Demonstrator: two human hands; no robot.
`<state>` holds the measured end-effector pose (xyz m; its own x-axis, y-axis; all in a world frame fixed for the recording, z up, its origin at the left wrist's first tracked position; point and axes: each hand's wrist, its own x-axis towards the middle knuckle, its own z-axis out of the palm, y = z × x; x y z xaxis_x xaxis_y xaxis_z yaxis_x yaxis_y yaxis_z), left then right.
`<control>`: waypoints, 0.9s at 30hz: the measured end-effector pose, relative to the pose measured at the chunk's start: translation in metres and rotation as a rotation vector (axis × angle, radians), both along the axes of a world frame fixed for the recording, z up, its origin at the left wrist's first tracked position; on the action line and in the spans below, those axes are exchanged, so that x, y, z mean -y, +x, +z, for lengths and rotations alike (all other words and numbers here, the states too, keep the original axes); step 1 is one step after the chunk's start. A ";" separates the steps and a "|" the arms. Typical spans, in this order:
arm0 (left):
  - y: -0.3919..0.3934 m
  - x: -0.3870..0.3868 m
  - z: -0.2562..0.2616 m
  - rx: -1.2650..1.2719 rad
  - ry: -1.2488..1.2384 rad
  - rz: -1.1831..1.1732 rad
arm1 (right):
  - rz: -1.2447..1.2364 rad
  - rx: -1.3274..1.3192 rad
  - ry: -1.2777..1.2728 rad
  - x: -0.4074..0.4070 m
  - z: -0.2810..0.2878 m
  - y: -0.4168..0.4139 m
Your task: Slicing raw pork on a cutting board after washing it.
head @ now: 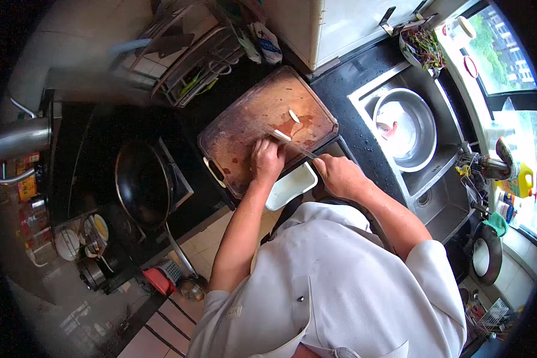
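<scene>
My right hand (340, 175) grips the handle of a kitchen knife (300, 150), whose blade lies over the lower part of a worn wooden cutting board (246, 107). My left hand (267, 160) rests on the board beside the blade, its fingers curled; whether it pins anything down is hidden. A small pale strip of food (282, 135) lies along the blade's far side. Farther up the board is another pale piece (294, 116), near wet reddish-brown stains. Below the board's near edge, between my forearms, sits a white plastic container (291, 187).
To the right, a steel basin (405, 129) holding something pinkish stands in the sink (447, 165). A bowl of leafy greens (423, 49) is by the window. A dark wok (143, 183) sits on the left, and a wire rack (197, 67) stands behind the board.
</scene>
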<state>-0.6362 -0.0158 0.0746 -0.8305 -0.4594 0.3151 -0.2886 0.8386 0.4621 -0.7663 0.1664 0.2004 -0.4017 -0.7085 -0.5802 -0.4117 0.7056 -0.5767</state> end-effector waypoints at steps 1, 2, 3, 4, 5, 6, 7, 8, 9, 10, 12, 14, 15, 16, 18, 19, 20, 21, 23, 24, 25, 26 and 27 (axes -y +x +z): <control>-0.001 0.001 0.000 0.002 0.003 -0.005 | -0.005 0.002 0.003 0.000 0.000 -0.001; -0.001 0.002 0.000 0.013 0.000 -0.012 | -0.008 -0.001 0.005 0.001 0.000 -0.001; -0.002 0.002 0.001 0.026 -0.003 -0.019 | -0.010 -0.003 0.008 0.001 0.000 -0.001; -0.002 0.003 0.003 0.028 0.001 -0.023 | -0.014 0.000 0.012 0.003 -0.004 -0.001; -0.004 0.003 0.004 0.019 0.004 -0.030 | 0.012 -0.010 -0.028 0.007 -0.011 -0.003; -0.004 0.003 0.006 0.010 0.009 -0.038 | 0.037 -0.019 -0.067 0.012 -0.014 -0.003; -0.004 0.003 0.008 0.013 0.012 -0.041 | 0.034 -0.016 -0.064 0.022 -0.013 -0.004; -0.005 0.003 0.010 0.004 0.031 -0.040 | 0.047 -0.026 -0.017 0.035 -0.008 -0.004; -0.004 0.005 0.010 -0.005 0.047 -0.034 | 0.066 -0.037 0.028 0.043 -0.005 -0.003; -0.002 0.004 0.009 -0.005 0.048 -0.030 | 0.057 -0.041 0.012 0.040 -0.008 -0.001; 0.000 0.002 0.006 0.002 0.006 -0.023 | 0.038 -0.039 0.003 0.022 -0.006 0.002; -0.007 0.003 0.007 -0.006 0.005 -0.034 | 0.070 -0.117 -0.087 -0.012 -0.047 0.000; -0.005 0.002 0.007 -0.004 0.009 -0.047 | 0.072 -0.114 -0.083 -0.007 -0.042 0.000; -0.005 0.001 0.007 0.015 0.020 -0.027 | 0.029 -0.055 -0.082 0.002 -0.031 -0.001; -0.003 0.001 0.008 0.051 0.021 -0.027 | -0.014 -0.032 -0.078 0.029 -0.024 0.000; -0.001 0.002 0.008 0.083 0.017 -0.024 | -0.011 -0.032 -0.074 0.034 -0.022 0.000; 0.000 0.002 0.008 0.050 0.018 -0.026 | 0.014 -0.024 -0.038 0.037 -0.018 0.001; 0.000 0.002 0.008 0.046 0.016 -0.022 | 0.039 -0.019 -0.008 0.040 -0.016 -0.001; -0.001 0.003 0.009 -0.020 0.023 -0.043 | 0.026 -0.037 -0.085 0.011 -0.039 0.000; -0.002 0.003 0.008 -0.049 -0.004 -0.039 | 0.005 -0.027 -0.056 0.003 -0.029 0.000; -0.003 0.003 0.007 -0.051 -0.005 -0.036 | -0.015 -0.017 -0.028 0.001 -0.020 -0.002; -0.004 0.002 0.006 -0.035 0.003 -0.026 | -0.011 -0.018 -0.029 0.008 -0.021 -0.002; -0.005 0.001 0.006 -0.018 0.013 -0.026 | -0.020 -0.039 -0.025 0.019 -0.022 -0.003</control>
<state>-0.6411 -0.0163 0.0802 -0.8366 -0.4415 0.3242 -0.2580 0.8397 0.4779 -0.7694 0.1472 0.1781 -0.4380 -0.7141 -0.5460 -0.4203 0.6996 -0.5778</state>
